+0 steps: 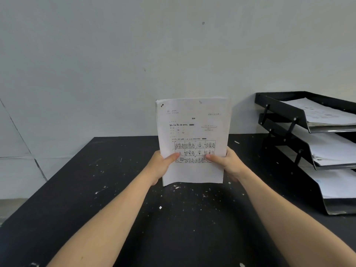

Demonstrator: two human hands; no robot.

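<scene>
Held upright in mid-frame over the tabletop (134,209): a stapled sheaf of papers (192,130), lower edge over the black surface, top edge standing against the pale wall (134,54). Clamped by both hands at its lower side edges: left hand (160,166) curled round the left edge with thumb (172,157) pressed flat on the printed front, right hand (230,164) likewise on the right edge, thumb (212,158) on the cartoon grid. Fingers behind the sheets, out of sight.

Open tabletop below and to the left of the sheaf, speckled with white flecks; far edge meeting the wall, left edge running diagonally to the lower left of the frame. Less room at right: a black three-tier letter tray (285,110) standing well apart from the right hand, cut off by the right frame edge.

Print on the front sheet mostly too faint to read; a dark staple (162,105) in its upper left corner.

Top tier holding a pile of printed sheets (319,112), middle tier white sheets (331,149), bottom tier more sheets (335,184); depth of each pile hard to tell.
</scene>
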